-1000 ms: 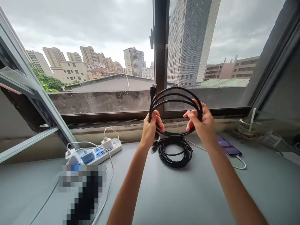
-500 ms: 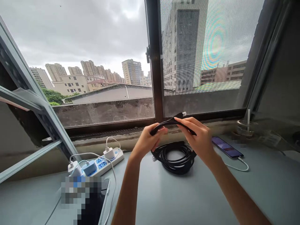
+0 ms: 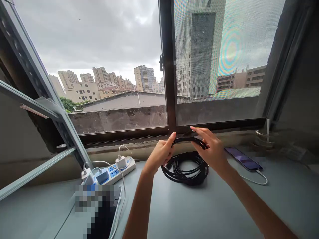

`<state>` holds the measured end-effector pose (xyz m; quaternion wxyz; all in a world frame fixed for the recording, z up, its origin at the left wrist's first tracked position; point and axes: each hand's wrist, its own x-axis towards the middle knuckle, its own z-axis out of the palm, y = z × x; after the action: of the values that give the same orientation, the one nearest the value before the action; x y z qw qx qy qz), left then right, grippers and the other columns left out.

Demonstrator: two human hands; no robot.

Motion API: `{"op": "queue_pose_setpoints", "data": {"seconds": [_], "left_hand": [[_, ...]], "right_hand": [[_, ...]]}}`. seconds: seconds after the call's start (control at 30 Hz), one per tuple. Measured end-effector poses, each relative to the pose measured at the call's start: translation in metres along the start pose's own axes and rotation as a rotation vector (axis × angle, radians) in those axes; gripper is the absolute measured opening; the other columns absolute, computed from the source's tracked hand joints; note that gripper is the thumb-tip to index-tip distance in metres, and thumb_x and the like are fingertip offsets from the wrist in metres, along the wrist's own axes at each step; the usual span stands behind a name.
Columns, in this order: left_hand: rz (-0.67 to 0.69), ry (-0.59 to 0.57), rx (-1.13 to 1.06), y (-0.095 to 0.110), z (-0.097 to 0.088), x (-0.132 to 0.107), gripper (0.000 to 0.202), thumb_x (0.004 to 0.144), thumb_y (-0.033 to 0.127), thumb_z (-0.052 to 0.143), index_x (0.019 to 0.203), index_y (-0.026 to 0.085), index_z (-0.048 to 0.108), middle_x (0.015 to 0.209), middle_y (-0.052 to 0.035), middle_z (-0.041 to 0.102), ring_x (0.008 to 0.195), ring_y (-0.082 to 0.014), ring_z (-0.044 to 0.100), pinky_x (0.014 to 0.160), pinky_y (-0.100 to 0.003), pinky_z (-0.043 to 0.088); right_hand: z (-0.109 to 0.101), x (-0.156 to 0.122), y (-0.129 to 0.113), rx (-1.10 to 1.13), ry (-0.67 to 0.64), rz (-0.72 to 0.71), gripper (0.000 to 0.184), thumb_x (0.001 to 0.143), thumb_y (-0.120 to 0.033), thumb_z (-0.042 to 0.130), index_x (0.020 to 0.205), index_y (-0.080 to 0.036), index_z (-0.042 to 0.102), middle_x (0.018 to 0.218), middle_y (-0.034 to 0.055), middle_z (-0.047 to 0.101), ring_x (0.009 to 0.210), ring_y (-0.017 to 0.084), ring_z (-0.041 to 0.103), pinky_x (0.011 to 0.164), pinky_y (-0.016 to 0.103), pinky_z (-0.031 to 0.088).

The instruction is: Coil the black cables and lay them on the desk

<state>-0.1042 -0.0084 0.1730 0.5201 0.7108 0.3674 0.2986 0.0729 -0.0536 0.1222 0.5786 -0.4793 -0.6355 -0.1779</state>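
Observation:
Raised over the table, several strands of black cable [image 3: 188, 139] arch between my two hands. My left hand [image 3: 161, 153] is closed around the left end of the arch, thumb pointing up. My right hand [image 3: 211, 148] grips the right end between thumb and fingers, with the index finger stretched out above the strands. Beneath them a round coil of black cable [image 3: 185, 181] lies on the grey table [image 3: 194, 212]. I cannot tell whether the held strands and this coil are joined.
Left of my hands a white power strip [image 3: 128, 167] carries several plugs and white cords. To the right lies a phone [image 3: 243, 159] with a white charging cable [image 3: 264, 177]. A cup with a straw [image 3: 268, 127] stands behind it. Metal shelf framing [image 3: 72, 132] rises at left, before the window.
The held strands are a little lower. My left thumb has lifted upright, and my right index finger has straightened away from the cable. The clear-tipped plug above the right hand no longer shows.

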Motion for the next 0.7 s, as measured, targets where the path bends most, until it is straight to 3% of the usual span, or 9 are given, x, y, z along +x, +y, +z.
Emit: {"op": "queue_pose_setpoints", "data": {"seconds": [0.07,0.13,0.27,0.37,0.53,0.7], "left_hand": [[0.019,0.009,0.100,-0.003,0.001,0.002,0.064,0.074,0.073,0.042,0.046,0.022,0.018,0.044,0.0057,0.016,0.037,-0.0045,0.012,0.031,-0.020,0.008],[0.063,0.011,0.206,-0.006,0.002,0.004,0.065,0.073,0.073,0.044,0.044,0.021,0.020,0.042,0.0046,0.019,0.036,-0.0048,0.015,0.032,-0.021,0.010],[0.131,-0.037,0.348,-0.012,0.006,0.008,0.064,0.067,0.069,0.056,0.045,0.020,0.023,0.042,0.0039,0.023,0.037,-0.0054,0.019,0.036,-0.024,0.009],[0.140,-0.098,0.366,-0.016,0.012,0.012,0.063,0.062,0.065,0.064,0.047,0.020,0.022,0.045,0.0045,0.022,0.040,-0.0055,0.019,0.038,-0.025,0.007],[0.123,-0.181,0.362,-0.025,0.026,0.025,0.061,0.065,0.064,0.062,0.050,0.020,0.022,0.047,0.0049,0.020,0.042,-0.0057,0.017,0.039,-0.025,0.006],[0.026,-0.274,0.248,-0.036,0.040,0.040,0.060,0.066,0.066,0.060,0.050,0.020,0.025,0.045,0.0053,0.024,0.039,-0.0055,0.021,0.037,-0.023,0.014]], "right_hand": [[0.003,-0.012,0.008,0.084,-0.062,0.103,0.022,0.087,-0.034,0.057,0.102,-0.020,0.065,0.100,0.0069,0.065,0.065,0.015,0.059,0.051,0.025,0.049],[0.005,-0.028,0.014,0.182,-0.139,0.253,0.026,0.084,-0.043,0.060,0.088,-0.018,0.067,0.080,0.0052,0.066,0.055,0.014,0.057,0.044,0.025,0.046],[0.002,-0.056,0.024,0.432,-0.277,0.534,0.035,0.078,-0.050,0.064,0.070,-0.016,0.065,0.060,0.0031,0.062,0.052,0.016,0.059,0.048,0.026,0.049],[-0.002,-0.068,0.032,0.615,-0.252,0.638,0.037,0.077,-0.050,0.066,0.066,-0.015,0.062,0.061,0.0043,0.062,0.052,0.015,0.059,0.047,0.025,0.049],[-0.012,-0.077,0.042,0.815,-0.277,0.710,0.039,0.077,-0.049,0.066,0.061,-0.015,0.057,0.054,0.0028,0.056,0.043,0.012,0.051,0.039,0.023,0.043],[-0.018,-0.078,0.045,0.929,-0.153,0.914,0.045,0.074,-0.048,0.069,0.053,-0.016,0.046,0.045,-0.0011,0.045,0.036,0.008,0.040,0.036,0.021,0.030]]}}
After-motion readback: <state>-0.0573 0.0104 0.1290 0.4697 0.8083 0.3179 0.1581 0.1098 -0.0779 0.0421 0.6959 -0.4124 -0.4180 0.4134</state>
